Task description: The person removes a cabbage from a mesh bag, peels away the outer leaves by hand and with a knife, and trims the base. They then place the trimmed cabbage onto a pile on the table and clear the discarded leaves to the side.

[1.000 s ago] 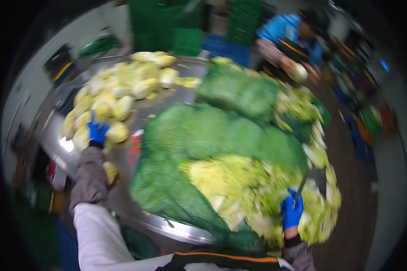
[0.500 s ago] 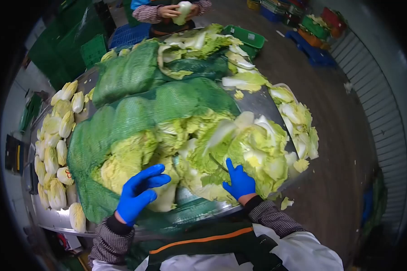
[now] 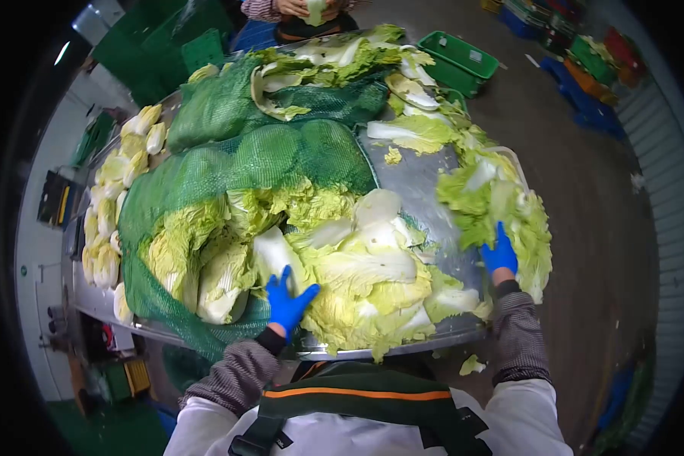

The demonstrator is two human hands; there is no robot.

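My left hand (image 3: 287, 304), in a blue glove, has its fingers spread and touches the loose Chinese cabbage leaves (image 3: 372, 270) at the table's front. Left of it, partly trimmed Chinese cabbages (image 3: 228, 281) lie in the mouth of a green mesh sack (image 3: 266, 156). My right hand (image 3: 500, 254), also gloved in blue, is against a heap of green outer leaves (image 3: 509, 205) at the table's right edge. Its index finger is stretched forward and the other fingers look curled; what they hold, if anything, is hidden.
Pale trimmed cabbages (image 3: 110, 205) line the table's left side. Behind lies a second mesh sack (image 3: 213, 106) topped with leaves. A green crate (image 3: 456, 64) stands beyond the far right corner. Across the table a person's hands (image 3: 292, 7) hold a cabbage.
My right hand has moved right, and many leaves now lie over the right edge, baring metal tabletop. My left hand has come right onto the leaves. A thin dark strip beside my right hand no longer shows.
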